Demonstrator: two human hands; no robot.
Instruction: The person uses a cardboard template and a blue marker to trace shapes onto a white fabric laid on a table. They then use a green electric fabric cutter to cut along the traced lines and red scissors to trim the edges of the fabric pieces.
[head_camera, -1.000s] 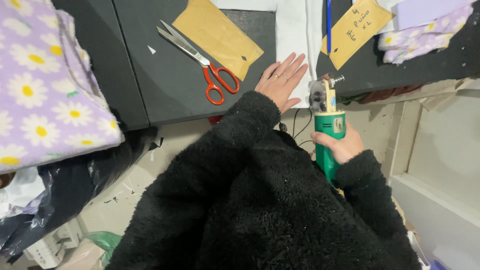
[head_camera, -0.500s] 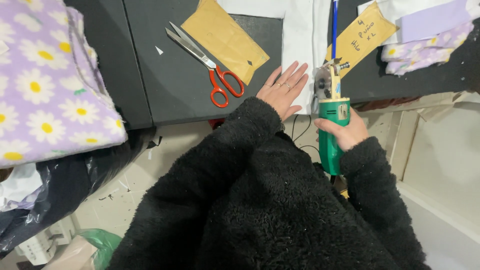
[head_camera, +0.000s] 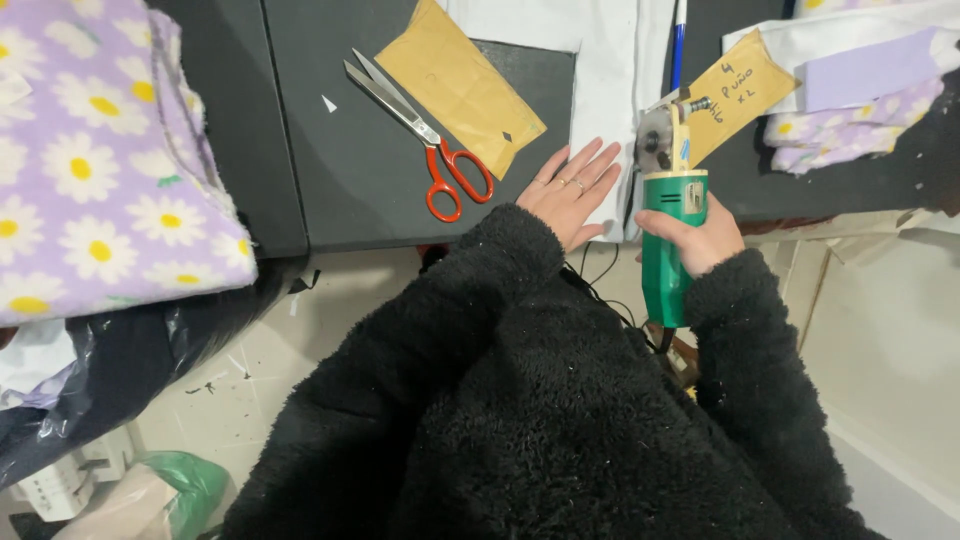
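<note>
- Head view: the right hand (head_camera: 700, 238) is clenched around the green body of an electric rotary cutter (head_camera: 668, 215), its round blade end pointing away from the person.
- The cutter's blade sits at the near edge of the white fabric (head_camera: 608, 90), which lies flat on the dark table (head_camera: 360, 190) and runs away from the table's front edge.
- The left hand (head_camera: 570, 190) lies flat and spread, gripping nothing, palm down on the white fabric just left of the cutter, rings on two fingers.
- Compared with a second ago, the cutter has come up from below the table edge onto the fabric, and the right hand has come with it; the left hand has stayed pressed in the same spot.
- That shift suggests the blade is now entering the cloth, while the flat hand pins it; whether the blade is actually biting I cannot tell, since the guard hides it.
- Left of the cutter, red-handled scissors (head_camera: 425, 135) lie closed beside a brown paper pattern piece (head_camera: 460, 85).
- Right of the cutter lies a second brown pattern piece (head_camera: 735, 90) with handwriting, and a blue pen (head_camera: 679, 40) rests just behind the cutter.
- Far left of the cutter, a lilac daisy-print fleece (head_camera: 100, 170) is piled; more daisy scraps (head_camera: 850, 120) lie to the cutter's right.
</note>
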